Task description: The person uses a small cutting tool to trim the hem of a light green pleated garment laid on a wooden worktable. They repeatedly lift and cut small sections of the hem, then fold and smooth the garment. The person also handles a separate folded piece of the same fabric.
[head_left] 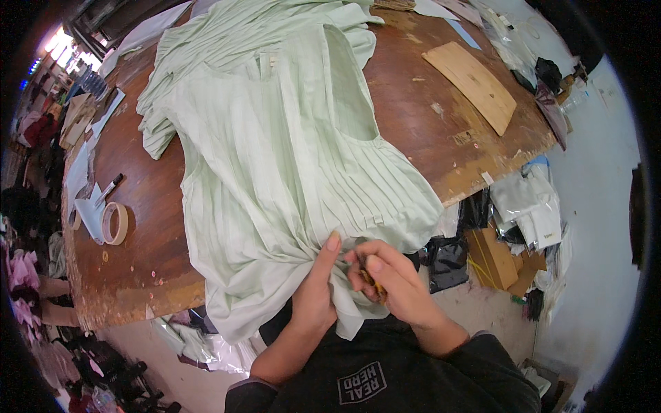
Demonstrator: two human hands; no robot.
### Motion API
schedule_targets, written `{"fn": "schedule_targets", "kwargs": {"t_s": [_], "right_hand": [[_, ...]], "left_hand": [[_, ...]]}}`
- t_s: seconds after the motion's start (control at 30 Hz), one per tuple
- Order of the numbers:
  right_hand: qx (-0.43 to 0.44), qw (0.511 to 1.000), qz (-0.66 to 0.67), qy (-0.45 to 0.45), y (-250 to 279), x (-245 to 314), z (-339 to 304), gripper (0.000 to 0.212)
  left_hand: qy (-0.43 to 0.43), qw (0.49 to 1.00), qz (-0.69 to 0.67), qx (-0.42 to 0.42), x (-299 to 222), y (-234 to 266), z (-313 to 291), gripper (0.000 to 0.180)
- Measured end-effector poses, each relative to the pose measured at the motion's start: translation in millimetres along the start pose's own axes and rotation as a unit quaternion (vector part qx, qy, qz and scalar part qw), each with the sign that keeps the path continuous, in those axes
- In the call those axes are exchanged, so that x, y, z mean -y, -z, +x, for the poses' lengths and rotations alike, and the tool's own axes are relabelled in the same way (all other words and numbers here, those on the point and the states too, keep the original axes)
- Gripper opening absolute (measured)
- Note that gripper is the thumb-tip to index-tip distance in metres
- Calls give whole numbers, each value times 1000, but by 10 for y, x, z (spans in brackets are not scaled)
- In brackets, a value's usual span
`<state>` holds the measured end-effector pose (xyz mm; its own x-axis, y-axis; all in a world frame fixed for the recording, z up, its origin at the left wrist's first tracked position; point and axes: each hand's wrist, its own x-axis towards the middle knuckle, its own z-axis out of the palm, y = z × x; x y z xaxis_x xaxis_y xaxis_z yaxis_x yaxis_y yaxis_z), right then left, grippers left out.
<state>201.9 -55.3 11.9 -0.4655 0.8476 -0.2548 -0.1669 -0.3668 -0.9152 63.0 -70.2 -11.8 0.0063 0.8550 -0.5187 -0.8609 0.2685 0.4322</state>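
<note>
The pale-green garment (255, 165) is pinched in the left hand (317, 292), a yellowish tool (372, 283) gripped in the tightly curled right hand (406, 286); loose folds (268, 241) are best kept clear.

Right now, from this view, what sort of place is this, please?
Probably a sewing or clothing workshop: a pale green garment is spread over a large wooden table, with a roll of tape and a marker at the left.

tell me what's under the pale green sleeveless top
The sleeveless top lies on the brown wooden table, its near end past the edge; more pale green fabric shows behind its neckline. Anything else beneath is covered and can't be seen.
</note>
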Motion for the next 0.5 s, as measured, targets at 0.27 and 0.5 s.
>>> {"fn": "schedule_targets", "kwargs": {"t_s": [0.27,0.5], "right_hand": [[42,980,178,-75,56,-55,179,29],[34,983,167,-73,89,-111,222,25]], "left_hand": [[25,998,34,39,31,90,7,26],[39,998,36,44,21,73,17,30]]}}
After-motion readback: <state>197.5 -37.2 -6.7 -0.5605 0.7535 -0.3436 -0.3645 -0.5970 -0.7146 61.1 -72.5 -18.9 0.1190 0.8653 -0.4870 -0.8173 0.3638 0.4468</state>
